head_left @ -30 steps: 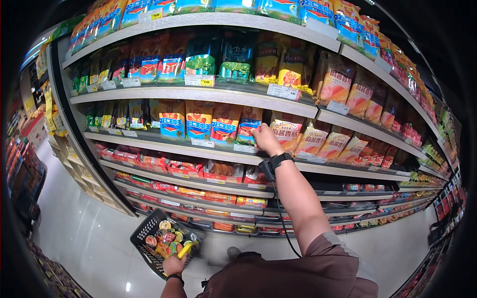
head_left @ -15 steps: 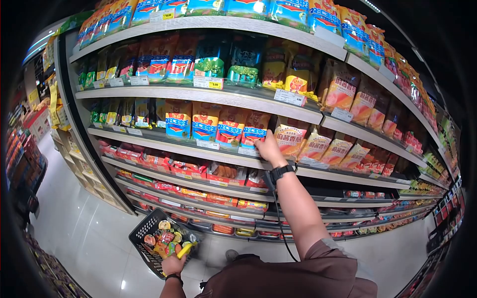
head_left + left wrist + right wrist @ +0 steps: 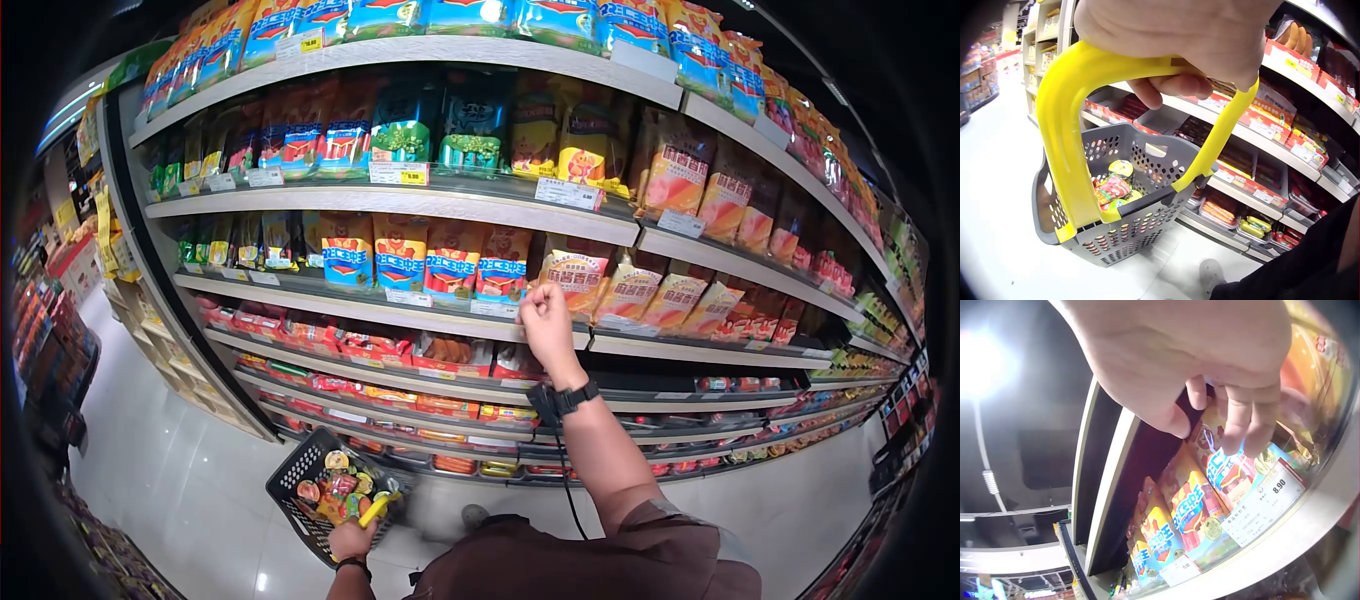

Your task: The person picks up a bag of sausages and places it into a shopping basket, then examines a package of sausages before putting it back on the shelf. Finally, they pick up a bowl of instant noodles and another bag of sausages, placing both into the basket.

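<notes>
My left hand (image 3: 351, 540) (image 3: 1179, 28) grips the yellow handle (image 3: 1063, 125) of a dark grey basket (image 3: 1129, 234), low at the left in the head view. Inside lie colourful packets (image 3: 342, 484) and round-lidded tubs (image 3: 1121, 168). My right hand (image 3: 550, 330) is in front of the shelf edge, fingers loosely bent and nothing visible in them. Just left of it stands an upright yellow, red and blue pack (image 3: 501, 265); orange-pink packs (image 3: 575, 278) stand behind and to the right. In the right wrist view the hand (image 3: 1191, 356) hangs over the blue-yellow packs (image 3: 1192, 509).
Shelves (image 3: 400, 205) of bagged goods rise in front and curve off to the right, with price labels (image 3: 1264, 503) along their edges. Lower tiers hold trays of red packages (image 3: 450, 350). Tiled floor (image 3: 180, 470) lies around the basket, beside a shoe (image 3: 1211, 275).
My right hand has come off the rightmost yellow-blue pack and drawn back slightly; that pack remains on the shelf. My left hand keeps its grip on the basket handle.
</notes>
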The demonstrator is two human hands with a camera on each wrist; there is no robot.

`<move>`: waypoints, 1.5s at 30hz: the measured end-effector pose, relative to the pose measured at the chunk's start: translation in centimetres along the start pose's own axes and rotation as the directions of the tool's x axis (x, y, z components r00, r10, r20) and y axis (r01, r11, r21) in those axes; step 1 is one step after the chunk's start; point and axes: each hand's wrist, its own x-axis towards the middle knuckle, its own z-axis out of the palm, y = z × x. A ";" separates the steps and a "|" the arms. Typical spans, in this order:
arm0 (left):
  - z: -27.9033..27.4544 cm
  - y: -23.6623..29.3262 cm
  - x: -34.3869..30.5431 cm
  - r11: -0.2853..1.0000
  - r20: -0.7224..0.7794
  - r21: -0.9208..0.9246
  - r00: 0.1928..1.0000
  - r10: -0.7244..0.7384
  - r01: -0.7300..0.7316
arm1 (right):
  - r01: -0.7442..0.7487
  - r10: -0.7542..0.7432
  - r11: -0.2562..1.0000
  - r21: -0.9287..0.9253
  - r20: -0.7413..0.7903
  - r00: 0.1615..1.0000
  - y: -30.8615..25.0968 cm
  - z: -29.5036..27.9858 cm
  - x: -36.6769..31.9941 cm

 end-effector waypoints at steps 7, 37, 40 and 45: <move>1.7 -0.2 0.2 1.000 0.002 0.008 1.000 -0.007 0.007 | -0.037 -0.010 0.917 0.398 0.114 0.993 -0.4 -1.7 -3.8; 2.0 0.4 0.9 0.999 0.006 0.036 1.000 -0.027 0.027 | 0.077 -0.528 0.511 0.856 0.243 0.814 -7.3 -2.4 -9.6; 2.0 0.5 1.0 0.999 0.010 0.037 0.999 -0.031 0.031 | 0.111 -0.545 0.571 0.813 0.275 0.792 -7.4 -2.4 -9.4; 2.2 0.5 1.1 0.999 -0.007 0.021 1.000 -0.026 0.026 | 0.204 -0.556 0.599 0.774 0.219 0.801 -7.5 -2.0 -9.5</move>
